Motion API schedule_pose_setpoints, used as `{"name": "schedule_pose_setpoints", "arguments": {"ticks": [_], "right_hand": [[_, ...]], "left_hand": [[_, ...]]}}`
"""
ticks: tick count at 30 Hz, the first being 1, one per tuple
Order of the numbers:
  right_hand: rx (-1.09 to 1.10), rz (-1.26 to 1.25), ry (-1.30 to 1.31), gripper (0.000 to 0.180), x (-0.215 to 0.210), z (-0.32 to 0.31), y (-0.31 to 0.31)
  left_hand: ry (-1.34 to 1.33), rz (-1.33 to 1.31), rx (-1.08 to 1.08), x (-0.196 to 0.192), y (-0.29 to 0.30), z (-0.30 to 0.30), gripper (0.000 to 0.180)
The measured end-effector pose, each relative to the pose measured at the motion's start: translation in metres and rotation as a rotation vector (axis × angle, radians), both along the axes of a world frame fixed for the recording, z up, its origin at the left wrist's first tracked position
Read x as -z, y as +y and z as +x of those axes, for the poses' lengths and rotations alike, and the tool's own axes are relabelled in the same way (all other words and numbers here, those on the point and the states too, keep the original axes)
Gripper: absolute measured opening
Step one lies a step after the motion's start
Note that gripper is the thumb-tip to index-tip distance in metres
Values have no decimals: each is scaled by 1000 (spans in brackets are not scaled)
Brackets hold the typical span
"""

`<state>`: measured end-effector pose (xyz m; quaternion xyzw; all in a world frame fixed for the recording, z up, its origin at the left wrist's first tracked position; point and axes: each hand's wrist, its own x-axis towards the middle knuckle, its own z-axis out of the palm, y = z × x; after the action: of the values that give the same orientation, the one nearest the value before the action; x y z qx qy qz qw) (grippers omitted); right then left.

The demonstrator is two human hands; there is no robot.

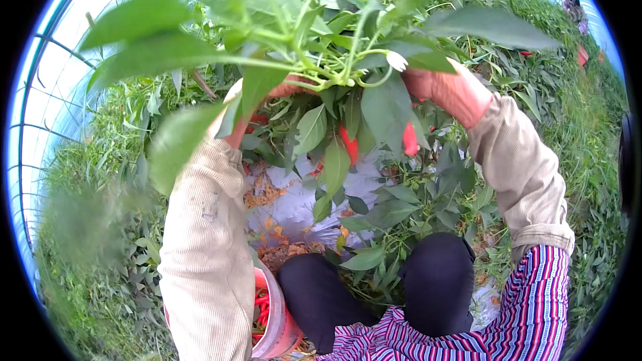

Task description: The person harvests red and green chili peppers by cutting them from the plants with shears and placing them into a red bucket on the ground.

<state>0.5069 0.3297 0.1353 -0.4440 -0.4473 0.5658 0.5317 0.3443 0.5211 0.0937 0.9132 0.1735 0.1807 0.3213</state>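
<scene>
up among the leaves, both hands reach into a pepper plant (321, 60) with smooth, pointed green leaves and thin pale stems. the right hand (447, 90) curls its grip together around a stem, just above a glossy red pepper (410, 139) hanging below it. the left hand (267, 103) is mostly hidden by leaves, so i cannot tell its grip. a second red pepper (349, 144) dangles between the hands. ribbed beige sleeves cover both forearms. below, a pink bucket (284, 324) holds picked red peppers, beside dark-clad knees and pale ground sheeting (301, 204).
</scene>
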Motion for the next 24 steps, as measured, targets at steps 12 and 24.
{"name": "schedule_pose_setpoints", "arguments": {"ticks": [12,24], "right_hand": [[8,-54,75,23,-3,-7,25],[-121,187,529,39,58,-7,21]], "left_hand": [[-441,56,-207,106,61,31,35],[-548,-448,-75,58,27,15,32]]}}
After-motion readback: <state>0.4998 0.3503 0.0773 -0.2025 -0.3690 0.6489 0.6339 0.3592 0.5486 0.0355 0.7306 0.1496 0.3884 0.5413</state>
